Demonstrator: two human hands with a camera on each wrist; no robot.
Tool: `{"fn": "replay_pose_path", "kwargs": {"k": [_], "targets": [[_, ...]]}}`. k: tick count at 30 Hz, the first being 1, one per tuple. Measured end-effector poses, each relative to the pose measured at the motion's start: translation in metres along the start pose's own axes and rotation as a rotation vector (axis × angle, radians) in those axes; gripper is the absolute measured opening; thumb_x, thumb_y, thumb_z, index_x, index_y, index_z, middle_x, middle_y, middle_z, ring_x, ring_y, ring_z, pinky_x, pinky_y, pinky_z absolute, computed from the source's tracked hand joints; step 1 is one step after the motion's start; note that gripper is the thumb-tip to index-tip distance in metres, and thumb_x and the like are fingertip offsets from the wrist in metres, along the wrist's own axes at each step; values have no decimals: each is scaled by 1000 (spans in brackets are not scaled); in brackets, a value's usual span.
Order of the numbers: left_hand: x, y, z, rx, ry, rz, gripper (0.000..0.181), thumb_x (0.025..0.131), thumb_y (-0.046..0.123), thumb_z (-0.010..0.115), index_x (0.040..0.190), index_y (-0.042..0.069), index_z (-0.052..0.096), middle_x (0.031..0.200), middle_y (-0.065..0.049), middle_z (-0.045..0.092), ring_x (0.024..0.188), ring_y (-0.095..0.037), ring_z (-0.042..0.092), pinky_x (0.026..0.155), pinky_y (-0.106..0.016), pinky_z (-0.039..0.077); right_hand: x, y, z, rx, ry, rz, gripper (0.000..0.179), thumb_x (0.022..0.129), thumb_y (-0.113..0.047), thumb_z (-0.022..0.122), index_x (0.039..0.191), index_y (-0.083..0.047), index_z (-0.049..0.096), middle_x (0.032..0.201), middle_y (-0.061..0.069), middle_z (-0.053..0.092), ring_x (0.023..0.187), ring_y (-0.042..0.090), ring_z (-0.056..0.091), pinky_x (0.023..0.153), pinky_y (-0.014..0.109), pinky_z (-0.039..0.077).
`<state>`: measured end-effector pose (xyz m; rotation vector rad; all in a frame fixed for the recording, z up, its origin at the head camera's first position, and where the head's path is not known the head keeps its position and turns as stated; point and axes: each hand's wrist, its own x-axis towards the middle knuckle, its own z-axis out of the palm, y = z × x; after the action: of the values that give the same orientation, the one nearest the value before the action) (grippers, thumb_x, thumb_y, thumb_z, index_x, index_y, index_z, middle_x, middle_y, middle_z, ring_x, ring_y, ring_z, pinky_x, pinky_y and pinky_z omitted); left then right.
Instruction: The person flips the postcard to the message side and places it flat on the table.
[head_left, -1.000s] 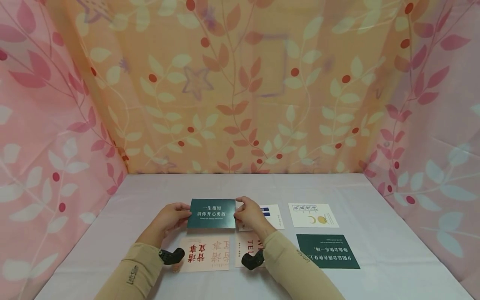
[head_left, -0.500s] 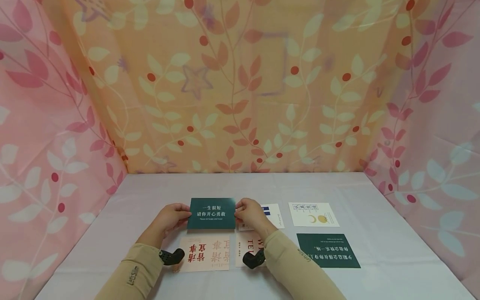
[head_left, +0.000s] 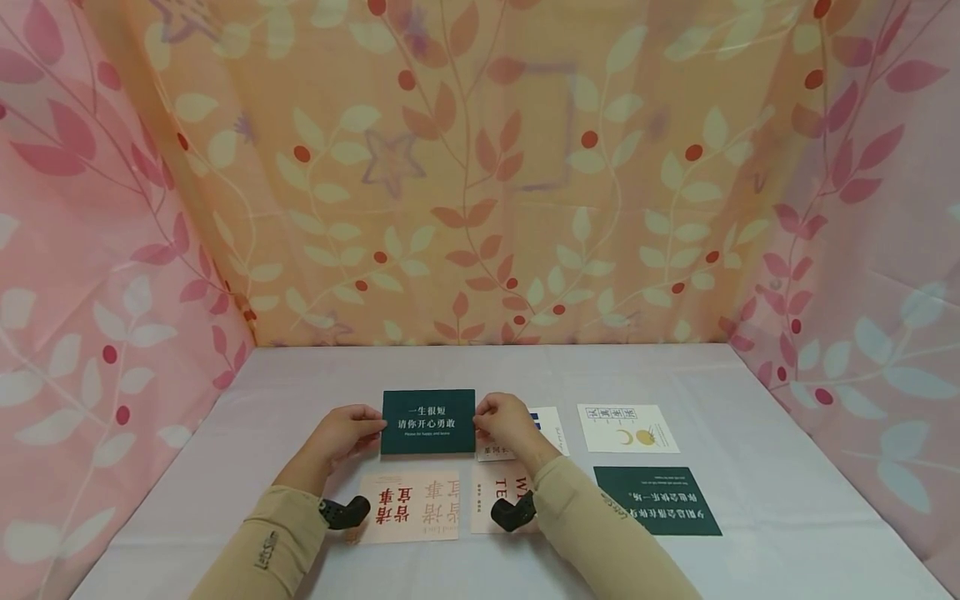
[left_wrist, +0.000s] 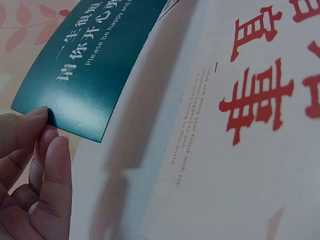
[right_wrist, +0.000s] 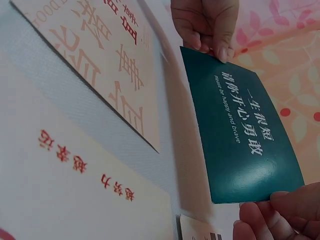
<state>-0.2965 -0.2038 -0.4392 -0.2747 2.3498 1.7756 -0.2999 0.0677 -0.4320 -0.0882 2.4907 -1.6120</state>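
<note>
A dark green postcard (head_left: 428,422) with white lettering is held up between both hands, tilted toward the head camera. My left hand (head_left: 347,435) pinches its left edge between thumb and fingers; in the left wrist view the thumb lies on the printed face of the green postcard (left_wrist: 82,90). On the opposite edge my right hand (head_left: 507,427) pinches it the same way. The right wrist view shows the green postcard (right_wrist: 245,135) raised off the white cloth, slightly bowed. Behind the right hand a white card with a blue print (head_left: 551,433) is partly hidden.
Nearer the person lie a pink card with red characters (head_left: 405,507) and a card with red letters (head_left: 487,500), partly covered by the right arm. To the right are a white card with a moon drawing (head_left: 628,428) and another green card (head_left: 667,500). Patterned curtains (head_left: 480,167) enclose the table.
The green postcard has risen slightly, shifted a little right and tipped more upright. Both hands keep their pinch on it, and the right hand has moved slightly right.
</note>
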Motion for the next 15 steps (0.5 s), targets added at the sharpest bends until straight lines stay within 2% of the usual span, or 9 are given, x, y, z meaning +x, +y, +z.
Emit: {"fn": "replay_pose_path", "kwargs": {"k": [7,15], "targets": [[0,3,0,0,17,-15,12,85,12,63,93,3,64,87,-8,61,75,-19,57,68,-28,51,0,0,-2,12,-9,-4,6,88,-12,59,84,-7,60,82,10,61,73,23,62,64,32,53],[5,0,-1,-16,10,-5,15,85,14,64,94,3,65,87,-7,61,76,-19,57,70,-30,52,-1,-3,-5,-14,9,-53,8,88,-11,60,82,-7,63,78,8,61,73,25,63,67,37,53]]}}
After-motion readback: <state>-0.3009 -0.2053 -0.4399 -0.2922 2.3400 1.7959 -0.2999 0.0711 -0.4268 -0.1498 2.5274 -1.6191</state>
